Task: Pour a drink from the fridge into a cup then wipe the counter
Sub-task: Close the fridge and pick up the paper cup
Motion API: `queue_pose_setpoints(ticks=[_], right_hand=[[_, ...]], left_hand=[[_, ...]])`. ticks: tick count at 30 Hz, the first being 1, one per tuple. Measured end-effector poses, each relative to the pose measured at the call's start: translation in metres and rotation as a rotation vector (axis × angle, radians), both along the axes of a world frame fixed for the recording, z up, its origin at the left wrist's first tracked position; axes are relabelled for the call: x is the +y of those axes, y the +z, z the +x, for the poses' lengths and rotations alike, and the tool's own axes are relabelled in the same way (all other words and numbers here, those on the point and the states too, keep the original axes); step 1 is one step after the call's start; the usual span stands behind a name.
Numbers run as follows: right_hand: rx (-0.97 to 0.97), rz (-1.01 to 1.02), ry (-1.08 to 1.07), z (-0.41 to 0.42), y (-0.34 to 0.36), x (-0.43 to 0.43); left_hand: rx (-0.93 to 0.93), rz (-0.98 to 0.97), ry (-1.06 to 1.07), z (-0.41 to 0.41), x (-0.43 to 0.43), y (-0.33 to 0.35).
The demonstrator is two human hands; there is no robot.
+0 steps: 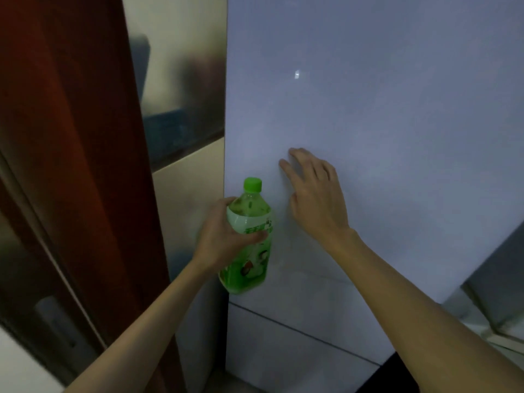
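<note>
bottle label (249, 245) (green print), unreadable

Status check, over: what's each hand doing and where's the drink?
Left hand gripping green bottle, cap on. Right hand open, flat on white fridge door. No cup or counter in view.
</note>
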State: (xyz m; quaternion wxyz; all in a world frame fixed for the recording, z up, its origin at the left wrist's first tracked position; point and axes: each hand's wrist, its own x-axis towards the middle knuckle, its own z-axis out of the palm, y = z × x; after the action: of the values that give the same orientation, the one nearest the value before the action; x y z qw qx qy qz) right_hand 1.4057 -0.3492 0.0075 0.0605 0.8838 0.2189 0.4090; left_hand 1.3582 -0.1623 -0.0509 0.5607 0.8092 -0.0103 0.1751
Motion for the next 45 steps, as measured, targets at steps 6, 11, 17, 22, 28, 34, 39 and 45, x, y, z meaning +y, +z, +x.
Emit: queue_pose_setpoints(ticks=[6, 11, 17, 22, 28, 34, 39, 45], right_hand=[[0.04, -0.056, -0.027, 0.023, -0.006, -0.008], [0.066, -0.067, -0.077, 0.043, -0.016, -0.013], [0.048, -0.037, -0.078, 0.045, -0.02, -0.012], [0.1, -0.075, -0.116, 0.041, -0.017, -0.016], [0.211, -0.024, -0.196, 0.016, -0.037, -0.044], [0.396, 0.226, -0.348, -0.054, -0.067, -0.117], [0.494, 0.321, -0.567, -0.117, -0.084, -0.167], [0.571, 0.396, -0.75, -0.191, -0.103, -0.221]], left_hand=[[0.027, 0.011, 0.0, 0.009, -0.004, -0.007], [0.028, 0.109, -0.072, 0.017, 0.001, -0.012], [0.013, 0.156, -0.164, 0.036, -0.003, -0.006], [0.029, 0.121, -0.258, 0.053, -0.012, 0.0], [-0.009, 0.155, -0.462, 0.059, -0.046, -0.011], [0.002, 0.153, -0.631, 0.05, -0.099, -0.026], [0.03, 0.134, -0.818, 0.029, -0.154, -0.04], [0.086, 0.105, -1.01, 0.002, -0.224, -0.056]])
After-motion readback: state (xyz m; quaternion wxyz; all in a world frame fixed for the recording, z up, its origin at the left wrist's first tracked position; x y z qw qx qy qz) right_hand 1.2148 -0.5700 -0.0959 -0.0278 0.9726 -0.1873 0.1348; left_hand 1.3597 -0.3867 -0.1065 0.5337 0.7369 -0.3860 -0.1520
